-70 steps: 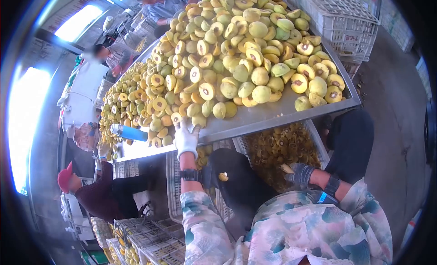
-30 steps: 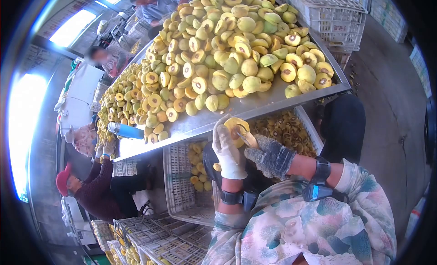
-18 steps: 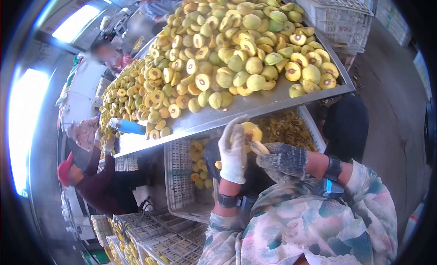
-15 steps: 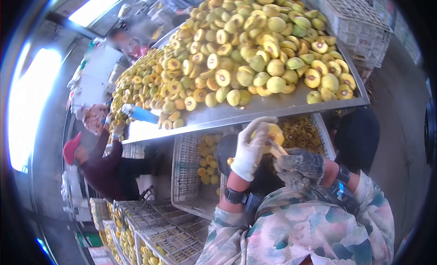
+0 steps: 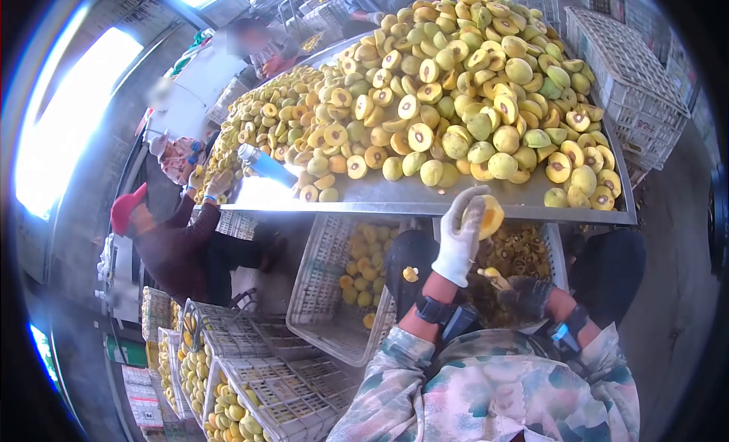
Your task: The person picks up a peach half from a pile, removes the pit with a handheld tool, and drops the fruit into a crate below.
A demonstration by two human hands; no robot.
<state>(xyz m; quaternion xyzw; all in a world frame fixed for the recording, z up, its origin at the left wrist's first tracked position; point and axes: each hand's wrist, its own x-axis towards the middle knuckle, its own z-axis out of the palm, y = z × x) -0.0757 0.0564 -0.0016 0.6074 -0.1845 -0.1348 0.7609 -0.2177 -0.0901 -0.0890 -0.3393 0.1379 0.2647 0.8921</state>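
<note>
My left hand point(image 5: 459, 241), in a white glove, holds a yellow fruit half point(image 5: 490, 216) just off the front edge of the metal table point(image 5: 425, 206). Lower and to the right, my right hand point(image 5: 525, 296), in a dark dirty glove, is closed round a tool with a pale yellowish handle or end point(image 5: 495, 278); its working tip is hard to make out. A small yellow piece point(image 5: 410, 274) shows left of my left wrist. Beneath my hands, a crate holds dark brown-yellow scraps point(image 5: 520, 250). A big heap of halved fruit point(image 5: 425, 100) covers much of the table.
A crate point(image 5: 307, 290) with fruit halves stands left of my knees. Stacked crates point(image 5: 281, 389) are at the lower left, others point(image 5: 626, 77) at the upper right. A blue-and-white cylinder point(image 5: 266, 166) lies on the table. A person in a red cap point(image 5: 171, 244) sits at the left.
My left hand, with the fruit half, has moved up and right, away from the tool. My right hand has lowered slightly with the tool. The view has shifted.
</note>
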